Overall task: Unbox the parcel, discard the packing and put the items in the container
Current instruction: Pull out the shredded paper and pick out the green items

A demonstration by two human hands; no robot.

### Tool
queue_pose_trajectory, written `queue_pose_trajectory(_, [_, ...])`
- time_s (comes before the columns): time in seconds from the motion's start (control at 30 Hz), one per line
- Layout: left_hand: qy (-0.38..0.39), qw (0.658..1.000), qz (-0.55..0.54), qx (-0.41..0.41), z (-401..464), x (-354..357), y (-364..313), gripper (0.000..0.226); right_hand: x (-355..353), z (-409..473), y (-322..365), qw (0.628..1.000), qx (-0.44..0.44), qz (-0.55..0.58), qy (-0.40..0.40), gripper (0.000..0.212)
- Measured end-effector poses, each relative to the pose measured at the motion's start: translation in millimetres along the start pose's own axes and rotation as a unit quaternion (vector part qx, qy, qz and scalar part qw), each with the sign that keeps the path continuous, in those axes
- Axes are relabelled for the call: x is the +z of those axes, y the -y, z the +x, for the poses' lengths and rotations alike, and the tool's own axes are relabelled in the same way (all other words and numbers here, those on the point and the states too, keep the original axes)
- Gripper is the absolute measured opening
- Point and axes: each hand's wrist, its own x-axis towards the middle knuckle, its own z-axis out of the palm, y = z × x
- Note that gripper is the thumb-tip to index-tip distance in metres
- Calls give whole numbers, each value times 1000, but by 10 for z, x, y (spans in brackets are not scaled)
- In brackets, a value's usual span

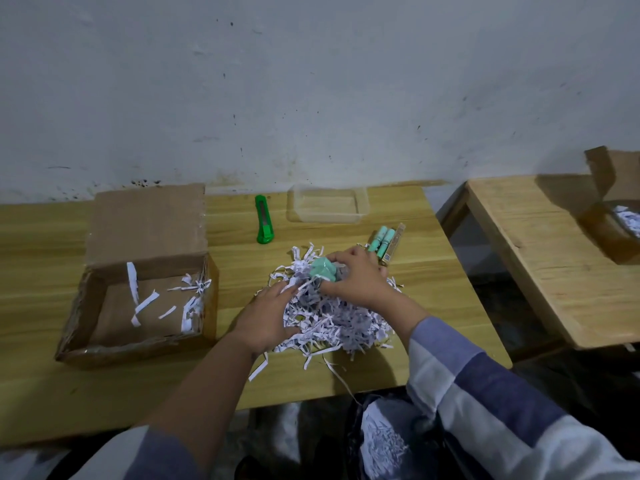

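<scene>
Parcel box of cardboard sat open at the left of the frame on a wooden table, a few paper strips inside. Shredded packing paper lay heaped at centre. The left hand pressed flat and spread on the heap; the right hand pinched a mint-green item atop it. A clear container stood above centre, a green utility knife just left of it, mint pens right of centre.
</scene>
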Motion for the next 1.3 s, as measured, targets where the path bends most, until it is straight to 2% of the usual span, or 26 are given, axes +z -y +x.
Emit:
queue_pose_trajectory(0.07, [8,1000,-6,-9,12,1,-4,85,-7,2,-10,999,12,27,-27,47])
queue_pose_trajectory(0.17, [-4,999,-10,-30,5,-16,-73,79,-19,-34,12,982,27,183,-19,40])
queue_pose_trajectory(0.23, [-33,998,-24,-51,-8,-46,-149,72,-55,-61,27,961,35,273,2,36])
queue_pose_trajectory(0.37, [-109,991,-59,-41,18,-105,-277,66,-63,-51,-13,936,60,348,14,26])
queue_pose_trajectory(0.47, [-161,982,-81,-50,68,-167,-351,59,-23,-48,-40,894,81,439,29,14])
queue_pose_trajectory(0.53, [-189,974,-106,-68,100,-195,-379,51,-3,-46,-72,867,83,491,38,14])
queue_pose_trajectory(0.67, [-159,966,-192,-72,120,-187,-388,45,40,-25,-185,814,85,569,76,9])
queue_pose_trajectory(0.77, [-158,961,-224,-42,133,-163,-375,30,54,-26,-205,800,94,586,87,9])
queue_pose_trajectory(0.83, [-152,930,-332,-33,138,-164,-359,21,58,-47,-181,823,97,552,91,9])
queue_pose_trajectory(0.87, [-145,908,-391,-33,135,-169,-347,20,49,-61,-162,861,91,493,84,10])
queue_pose_trajectory(0.93, [-143,887,-437,-36,109,-204,-330,19,17,-63,-132,952,61,298,38,18])
queue_pose_trajectory(1.0, [-158,893,-419,-43,105,-236,-295,20,-26,-40,-118,994,19,104,-30,22])
queue_pose_trajectory(1.07, [-174,896,-405,-54,108,-296,-271,22,-86,-23,-123,998,-2,-17,-55,23])
queue_pose_trajectory(1.17, [-193,892,-404,-53,123,-413,-236,24,-152,-23,-145,987,1,-159,-33,30])
queue_pose_trajectory(1.2, [-194,896,-397,-49,128,-445,-226,24,-173,-22,-129,984,-11,-171,-49,31])
queue_pose_trajectory(1.3, [-176,906,-384,-20,133,-511,-257,23,-181,-3,23,990,-93,-81,-73,35])
